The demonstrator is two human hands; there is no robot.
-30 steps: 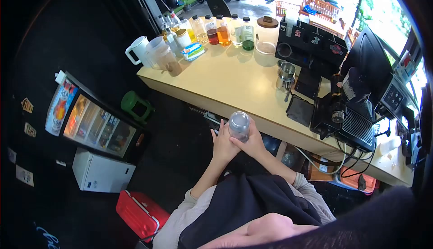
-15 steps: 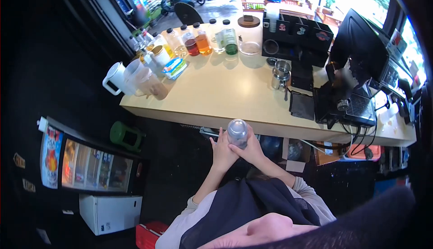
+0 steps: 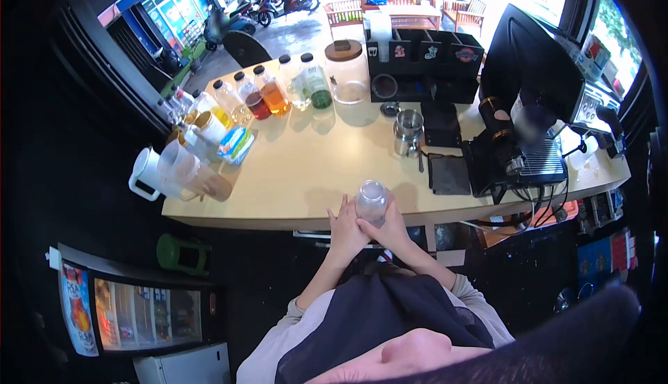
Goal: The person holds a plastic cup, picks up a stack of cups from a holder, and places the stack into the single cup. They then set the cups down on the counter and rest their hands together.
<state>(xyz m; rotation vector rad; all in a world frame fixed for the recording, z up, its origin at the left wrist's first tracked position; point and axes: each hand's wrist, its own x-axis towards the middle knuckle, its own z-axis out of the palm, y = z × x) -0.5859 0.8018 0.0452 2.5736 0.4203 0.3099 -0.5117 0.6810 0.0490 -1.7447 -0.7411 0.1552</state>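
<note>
- From where I stand, the person is holding a clear container in front of the body, just over the near edge of the pale surface in this view; I can't tell whether it touches down.
- The left grip (a bare hand, like the other) is clamped on the container's left side, some fingers fanned outward.
- The right grip closes on the opposite side, its thumb lying across the front, so the container sits pressed between both.
- Farther back on the surface I see a row of dark-capped bottles, among them a dark red bottle, an orange bottle and a green-bottomed bottle.
- Right of those stands a large clear jar with a brown lid, next to a black organizer.
- A metal pot stands nearer the hands, a flat black mat to its lower right.
- Over at the left end, a clear jug stands beside a white pitcher.
</note>
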